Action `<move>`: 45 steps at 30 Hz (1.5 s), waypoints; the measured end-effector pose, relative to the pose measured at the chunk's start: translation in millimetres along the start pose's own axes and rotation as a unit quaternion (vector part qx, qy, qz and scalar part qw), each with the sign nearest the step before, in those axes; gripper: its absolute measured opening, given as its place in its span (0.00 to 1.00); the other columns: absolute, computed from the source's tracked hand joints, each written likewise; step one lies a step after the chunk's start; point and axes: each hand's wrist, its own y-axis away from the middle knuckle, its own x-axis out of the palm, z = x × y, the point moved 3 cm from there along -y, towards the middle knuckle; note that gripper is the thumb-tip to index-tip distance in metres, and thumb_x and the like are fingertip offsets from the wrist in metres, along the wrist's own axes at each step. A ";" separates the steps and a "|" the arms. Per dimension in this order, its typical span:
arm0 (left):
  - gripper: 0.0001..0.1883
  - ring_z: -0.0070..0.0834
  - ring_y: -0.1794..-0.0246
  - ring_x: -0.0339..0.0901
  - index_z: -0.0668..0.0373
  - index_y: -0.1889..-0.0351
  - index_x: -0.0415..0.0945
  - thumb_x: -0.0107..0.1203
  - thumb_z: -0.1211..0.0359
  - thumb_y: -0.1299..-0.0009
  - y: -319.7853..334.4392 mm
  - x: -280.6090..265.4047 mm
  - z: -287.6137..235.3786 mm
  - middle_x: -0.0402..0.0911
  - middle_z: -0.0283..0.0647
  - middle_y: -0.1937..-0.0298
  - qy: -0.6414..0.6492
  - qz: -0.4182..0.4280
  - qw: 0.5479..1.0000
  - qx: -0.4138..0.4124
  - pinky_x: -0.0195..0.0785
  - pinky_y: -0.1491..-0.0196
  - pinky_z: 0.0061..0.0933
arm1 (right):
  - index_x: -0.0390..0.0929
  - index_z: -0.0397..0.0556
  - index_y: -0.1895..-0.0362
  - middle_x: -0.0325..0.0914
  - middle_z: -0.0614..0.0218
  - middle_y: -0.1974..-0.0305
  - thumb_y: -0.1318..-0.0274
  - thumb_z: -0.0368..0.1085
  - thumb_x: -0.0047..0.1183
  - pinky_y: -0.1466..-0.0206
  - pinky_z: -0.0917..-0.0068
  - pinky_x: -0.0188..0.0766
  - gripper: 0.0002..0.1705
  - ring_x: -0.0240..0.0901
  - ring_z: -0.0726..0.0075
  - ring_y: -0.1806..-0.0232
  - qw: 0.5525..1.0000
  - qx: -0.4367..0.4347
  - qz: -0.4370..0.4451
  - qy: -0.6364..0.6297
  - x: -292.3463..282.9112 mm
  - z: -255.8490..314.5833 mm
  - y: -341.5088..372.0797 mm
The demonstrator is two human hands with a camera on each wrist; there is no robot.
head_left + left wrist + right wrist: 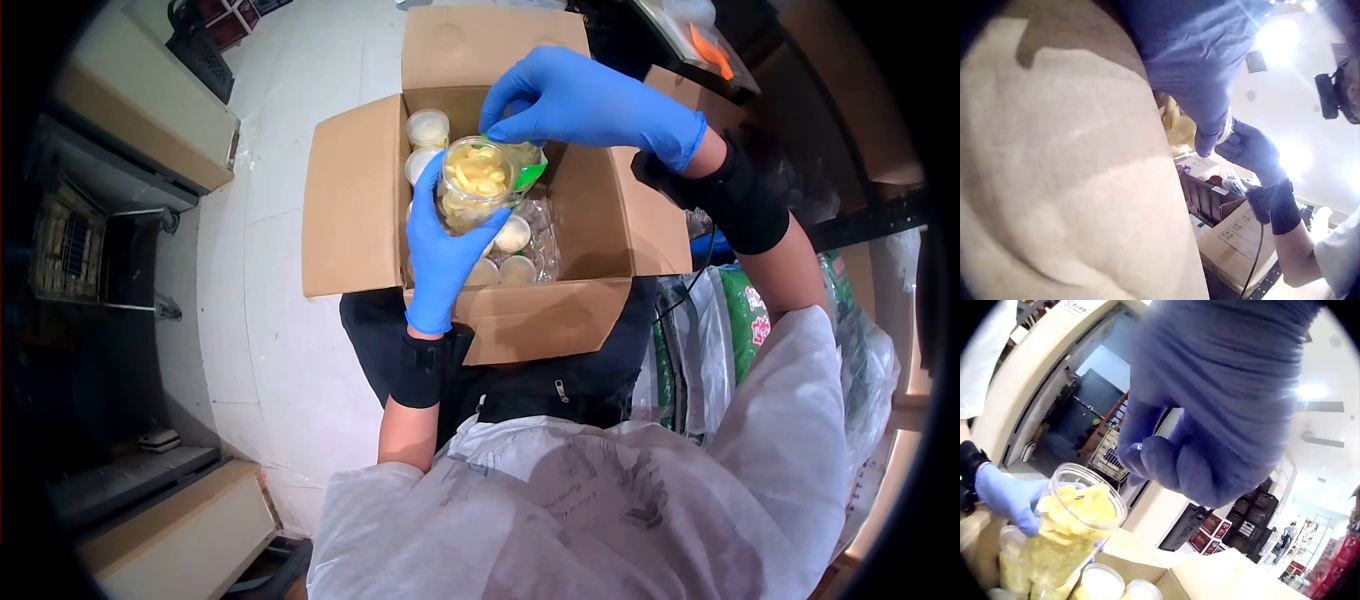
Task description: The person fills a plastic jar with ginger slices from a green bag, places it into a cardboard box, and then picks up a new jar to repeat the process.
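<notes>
My blue-gloved left hand (440, 260) grips a clear plastic jar (476, 178) from the side, with fingers and thumb around its wall. Thin yellow pieces (1079, 512) fill the jar, and its mouth is open in the right wrist view. Just over the rim is my right hand (585, 100), also gloved, its fingers curled toward the thumb; I cannot tell whether they pinch something small. A green-edged packet (532, 172) shows behind the jar. Below, an open cardboard box (590, 235) holds several white-topped tubs (428, 127). In the left wrist view the forearm covers much of the scene.
The box's flaps (345, 195) are folded outward, and it rests at the person's lap. Clear plastic wrap (543, 240) lies among the tubs. Green and white bags (740, 310) stand on the right. A wheeled metal cart (75, 245) is at the left, beyond the tiled floor (270, 300).
</notes>
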 end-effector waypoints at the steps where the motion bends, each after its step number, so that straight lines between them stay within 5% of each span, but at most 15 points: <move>1: 0.46 0.34 0.32 0.69 0.64 0.28 0.61 0.76 0.74 0.45 -0.7 -0.1 -2.5 0.69 0.46 0.32 -0.018 0.004 1.000 0.008 0.66 0.31 0.36 | 0.87 0.41 0.60 0.85 0.61 0.69 0.45 0.41 0.64 0.61 0.71 0.77 0.16 0.80 0.68 0.71 1.000 -0.006 -0.008 -0.029 2.8 2.3 2.8; 4: 0.44 0.34 0.36 0.73 0.64 0.31 0.64 0.76 0.71 0.46 -0.3 3.1 -2.2 0.73 0.46 0.36 -0.028 -0.009 0.999 0.025 0.69 0.34 0.36 | 0.88 0.42 0.63 0.85 0.57 0.68 0.47 0.40 0.65 0.59 0.70 0.77 0.14 0.81 0.63 0.69 0.995 -0.079 -0.051 -0.027 18.3 5.8 4.2; 9: 0.43 0.34 0.40 0.77 0.63 0.32 0.67 0.77 0.68 0.46 0.8 1.6 2.7 0.78 0.47 0.39 -0.022 -0.022 0.999 0.020 0.72 0.37 0.35 | 0.88 0.44 0.62 0.85 0.53 0.68 0.48 0.40 0.66 0.58 0.68 0.77 0.14 0.81 0.57 0.68 0.999 -0.034 -0.041 -0.007 34.6 -6.1 3.5; 11: 0.43 0.34 0.40 0.77 0.63 0.32 0.67 0.78 0.68 0.46 1.2 1.7 2.8 0.78 0.47 0.39 -0.033 -0.024 0.999 0.027 0.72 0.37 0.35 | 0.87 0.40 0.58 0.85 0.61 0.69 0.42 0.38 0.65 0.60 0.74 0.75 0.14 0.76 0.72 0.71 0.999 -0.030 -0.007 0.014 31.8 -3.6 5.7; 16: 0.44 0.34 0.39 0.76 0.63 0.32 0.66 0.78 0.69 0.46 0.6 1.0 8.4 0.76 0.47 0.38 -0.032 -0.029 0.999 0.025 0.71 0.36 0.35 | 0.86 0.38 0.55 0.86 0.62 0.65 0.40 0.40 0.64 0.52 0.74 0.78 0.17 0.81 0.72 0.63 0.997 0.016 0.020 -0.076 17.8 -3.9 9.3; 22: 0.45 0.32 0.36 0.70 0.64 0.31 0.63 0.77 0.73 0.45 0.5 -13.1 -1.7 0.71 0.45 0.36 -0.070 -0.092 0.993 0.006 0.66 0.33 0.34 | 0.86 0.41 0.54 0.86 0.64 0.68 0.42 0.42 0.62 0.62 0.74 0.77 0.18 0.79 0.73 0.70 0.985 -0.041 -0.126 -0.114 27.5 -39.9 10.2; 24: 0.47 0.34 0.35 0.69 0.64 0.29 0.60 0.77 0.74 0.46 3.0 -28.4 -0.7 0.69 0.45 0.35 -0.071 -0.109 0.991 0.016 0.65 0.32 0.37 | 0.87 0.43 0.57 0.86 0.63 0.69 0.43 0.43 0.62 0.60 0.74 0.77 0.17 0.80 0.73 0.69 0.978 0.022 -0.149 -0.146 36.0 -53.3 15.8; 27: 0.50 0.36 0.32 0.67 0.62 0.28 0.56 0.76 0.76 0.46 9.4 -39.9 -7.7 0.65 0.46 0.33 -0.027 -0.179 0.984 0.000 0.64 0.30 0.40 | 0.88 0.47 0.64 0.85 0.56 0.69 0.49 0.45 0.58 0.57 0.64 0.78 0.16 0.83 0.56 0.67 0.995 -0.012 -0.097 -0.007 75.4 -76.4 11.9; 29: 0.51 0.37 0.31 0.66 0.62 0.27 0.54 0.76 0.77 0.46 14.8 -48.4 -0.1 0.63 0.46 0.32 -0.077 -0.192 0.978 0.013 0.62 0.28 0.41 | 0.87 0.47 0.68 0.84 0.53 0.69 0.53 0.41 0.58 0.58 0.58 0.78 0.13 0.82 0.48 0.66 0.997 -0.004 -0.069 -0.034 115.3 -91.8 2.9; 30: 0.51 0.38 0.30 0.64 0.61 0.26 0.53 0.75 0.77 0.46 17.2 -51.6 1.7 0.62 0.46 0.31 -0.127 -0.204 0.970 0.027 0.61 0.27 0.43 | 0.87 0.47 0.68 0.84 0.53 0.69 0.53 0.41 0.58 0.58 0.58 0.78 0.13 0.82 0.48 0.66 0.997 -0.004 -0.069 -0.038 126.9 -94.9 -4.4; 32: 0.52 0.39 0.29 0.62 0.62 0.26 0.53 0.75 0.77 0.47 22.1 -52.2 4.9 0.61 0.47 0.30 -0.100 -0.219 0.971 0.006 0.59 0.26 0.44 | 0.86 0.46 0.64 0.84 0.56 0.67 0.52 0.42 0.61 0.58 0.60 0.76 0.14 0.81 0.53 0.64 0.994 0.012 0.069 0.085 149.3 -99.5 -18.5; 36: 0.47 0.39 0.31 0.66 0.61 0.25 0.50 0.69 0.75 0.38 32.5 -56.3 5.2 0.62 0.48 0.31 -0.201 -0.252 0.945 0.050 0.64 0.28 0.42 | 0.85 0.45 0.67 0.83 0.56 0.69 0.54 0.39 0.60 0.60 0.61 0.75 0.12 0.80 0.54 0.67 0.992 0.027 0.077 0.099 152.7 -96.1 -30.1; 39: 0.44 0.42 0.31 0.68 0.62 0.25 0.50 0.67 0.66 0.34 35.5 -58.4 2.7 0.64 0.50 0.29 -0.202 -0.281 0.934 0.084 0.64 0.28 0.47 | 0.85 0.42 0.67 0.83 0.57 0.71 0.52 0.39 0.61 0.61 0.66 0.75 0.13 0.80 0.60 0.69 0.998 -0.008 0.028 -0.060 134.3 -108.5 -25.4; 42: 0.55 0.45 0.31 0.66 0.64 0.24 0.46 0.75 0.58 0.40 26.1 -55.0 1.0 0.65 0.52 0.31 -0.066 -0.261 0.961 0.065 0.59 0.26 0.49 | 0.86 0.41 0.63 0.83 0.58 0.71 0.49 0.40 0.61 0.60 0.69 0.75 0.14 0.80 0.64 0.68 0.992 0.023 -0.063 -0.109 117.0 -130.9 -22.9; 45: 0.55 0.46 0.32 0.67 0.65 0.25 0.48 0.71 0.46 0.38 23.4 -50.1 3.1 0.66 0.54 0.32 -0.113 -0.242 0.960 0.088 0.63 0.28 0.48 | 0.86 0.41 0.60 0.84 0.58 0.71 0.46 0.41 0.61 0.59 0.70 0.75 0.16 0.79 0.66 0.69 0.988 0.055 -0.095 -0.112 110.8 -144.7 -14.3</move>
